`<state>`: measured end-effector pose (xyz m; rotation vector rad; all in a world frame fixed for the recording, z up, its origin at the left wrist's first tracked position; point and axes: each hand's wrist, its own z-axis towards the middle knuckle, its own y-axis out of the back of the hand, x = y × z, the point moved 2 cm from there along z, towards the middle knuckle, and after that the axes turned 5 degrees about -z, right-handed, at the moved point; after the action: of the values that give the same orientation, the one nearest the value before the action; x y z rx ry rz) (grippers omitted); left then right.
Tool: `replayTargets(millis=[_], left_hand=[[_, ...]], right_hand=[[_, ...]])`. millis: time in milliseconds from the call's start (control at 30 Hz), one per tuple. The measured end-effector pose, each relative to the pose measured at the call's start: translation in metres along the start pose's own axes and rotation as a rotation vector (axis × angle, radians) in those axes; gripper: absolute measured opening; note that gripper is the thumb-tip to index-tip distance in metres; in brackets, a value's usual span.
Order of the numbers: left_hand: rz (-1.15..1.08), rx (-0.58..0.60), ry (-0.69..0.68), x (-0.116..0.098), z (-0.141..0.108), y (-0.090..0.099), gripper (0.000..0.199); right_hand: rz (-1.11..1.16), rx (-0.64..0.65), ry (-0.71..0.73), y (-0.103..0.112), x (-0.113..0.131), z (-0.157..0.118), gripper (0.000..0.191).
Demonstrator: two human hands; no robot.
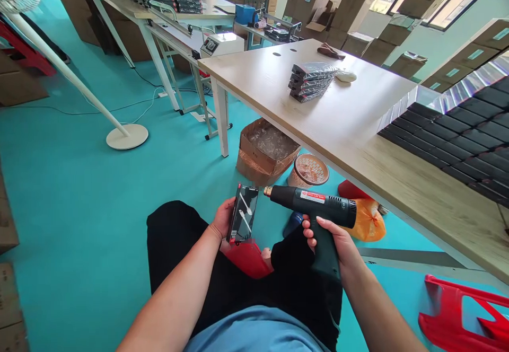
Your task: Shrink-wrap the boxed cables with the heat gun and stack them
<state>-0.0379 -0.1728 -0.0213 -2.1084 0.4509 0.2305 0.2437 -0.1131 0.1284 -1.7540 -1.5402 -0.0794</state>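
My left hand grips a slim black retail box by its left edge, above my lap. White cables with plugs are pictured on its front, and red marks its corners. In my right hand is a dark heat gun, held by its handle with the fingers wrapped round it. The metal nozzle points left at the box's upper right edge, a small gap away. Whether the heat gun is running I cannot tell.
A wooden-topped table stands ahead, bearing a stack of wrapped boxes and rows of black boxes. Below are an open carton and a waste basket. A red stool is at right, a fan stand at left.
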Motion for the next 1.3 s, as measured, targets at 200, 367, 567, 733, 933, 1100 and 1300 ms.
replayTargets(millis=[200,367,567,733,933,1100,1300], left_hand=[[0.006,0.024,0.086,0.001,-0.005,-0.003,0.041],[-0.009,0.023,0.049,0.002,-0.004,-0.003,0.038],[-0.025,-0.031,0.033,0.001,-0.004,-0.001,0.039],[-0.054,-0.027,0.052,0.001,-0.003,-0.002,0.042],[-0.029,-0.054,0.043,0.0,-0.005,-0.004,0.044],[-0.045,-0.036,0.03,-0.002,-0.004,-0.001,0.041],[-0.025,-0.012,0.042,-0.002,-0.001,0.002,0.047]], right_hand=[[-0.022,0.015,-0.01,-0.012,-0.002,0.005,0.024],[-0.279,0.13,0.039,-0.031,-0.006,0.003,0.032],[-0.506,0.086,0.24,-0.045,0.004,0.003,0.035],[-0.963,0.368,0.04,-0.06,0.006,-0.017,0.022],[-0.932,0.208,0.234,-0.074,0.013,-0.018,0.029],[-0.972,0.381,0.108,-0.082,0.012,-0.018,0.026],[-0.788,0.1,0.288,-0.072,0.037,0.001,0.035]])
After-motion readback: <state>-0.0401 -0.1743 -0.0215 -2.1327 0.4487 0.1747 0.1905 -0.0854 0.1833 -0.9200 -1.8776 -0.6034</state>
